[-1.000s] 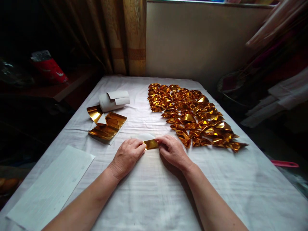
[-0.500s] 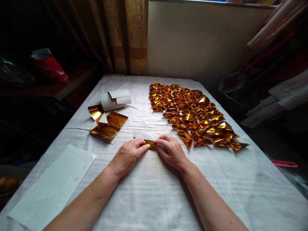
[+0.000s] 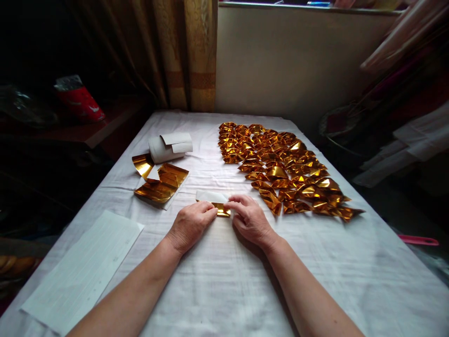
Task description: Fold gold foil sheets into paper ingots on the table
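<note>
A small sheet of gold foil paper (image 3: 221,209) lies before me on the white cloth, its near edge turned over to show gold and its far part showing the white back. My left hand (image 3: 194,219) is closed on its left end, thumb and fingers at the fold. At the right end, the bent fingers of my right hand (image 3: 248,216) grip the same paper. Folded gold foil pieces (image 3: 277,172) stand in rows beyond my right hand. Left of centre lie loose gold foil sheets (image 3: 168,182) and a curled white-backed roll (image 3: 170,149).
A long white paper sheet (image 3: 84,269) lies at the table's left. The cloth-covered table (image 3: 210,299) reaches back to a wall and a patterned curtain (image 3: 189,56). A red container (image 3: 81,104) stands on a dark side surface. A pink handle (image 3: 419,240) shows beyond the right edge.
The view has shifted slightly. My right thumb has drawn back a little from the fold, and more of the gold strip shows between my hands.
</note>
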`<state>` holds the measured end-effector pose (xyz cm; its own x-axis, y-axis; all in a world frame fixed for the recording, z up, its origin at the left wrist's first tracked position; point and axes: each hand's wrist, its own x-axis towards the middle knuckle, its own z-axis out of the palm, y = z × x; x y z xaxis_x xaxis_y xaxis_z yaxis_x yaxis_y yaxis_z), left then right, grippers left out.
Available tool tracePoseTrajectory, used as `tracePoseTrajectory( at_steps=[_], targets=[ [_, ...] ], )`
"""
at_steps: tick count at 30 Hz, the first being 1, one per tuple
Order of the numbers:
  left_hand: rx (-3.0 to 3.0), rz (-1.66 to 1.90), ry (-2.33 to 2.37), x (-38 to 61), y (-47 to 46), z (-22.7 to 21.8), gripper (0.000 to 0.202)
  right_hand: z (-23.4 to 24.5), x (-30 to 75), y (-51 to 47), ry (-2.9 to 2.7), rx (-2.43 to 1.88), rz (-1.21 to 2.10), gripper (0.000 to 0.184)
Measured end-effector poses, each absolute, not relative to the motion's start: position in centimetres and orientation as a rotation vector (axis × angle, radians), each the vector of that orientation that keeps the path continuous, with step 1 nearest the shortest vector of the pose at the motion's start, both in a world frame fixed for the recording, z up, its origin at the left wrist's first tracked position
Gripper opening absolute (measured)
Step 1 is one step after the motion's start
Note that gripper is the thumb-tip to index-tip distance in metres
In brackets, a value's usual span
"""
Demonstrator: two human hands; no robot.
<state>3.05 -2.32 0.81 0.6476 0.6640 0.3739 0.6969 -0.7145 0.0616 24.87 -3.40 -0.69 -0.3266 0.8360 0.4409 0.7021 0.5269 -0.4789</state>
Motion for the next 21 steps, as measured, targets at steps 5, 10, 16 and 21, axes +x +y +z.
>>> tracePoseTrajectory(
  at_steps=[5, 10, 16, 21],
  targets=[
    [-2.741, -0.658, -1.180, 2.91, -2.13, 0.73, 0.013, -0.65, 24.55, -3.39, -2.169, -1.248, 0.204, 0.030],
    [-2.771, -0.689, -1.173, 2.62, -2.07, 0.74, 0.016, -0.67, 24.29, -3.42, -2.179, -1.227, 0.176, 0.017],
    [-2.870, -0.727, -1.102, 2.13, -2.41, 1.00, 0.023, -0.86, 24.35, -3.31, -2.158, -1.263, 0.187, 0.012],
    [-2.885, -0.742, -1.051, 2.13, -2.62, 1.22, 0.023, -0.88, 24.26, -2.99, -2.126, -1.313, 0.206, 0.010]
  ],
)
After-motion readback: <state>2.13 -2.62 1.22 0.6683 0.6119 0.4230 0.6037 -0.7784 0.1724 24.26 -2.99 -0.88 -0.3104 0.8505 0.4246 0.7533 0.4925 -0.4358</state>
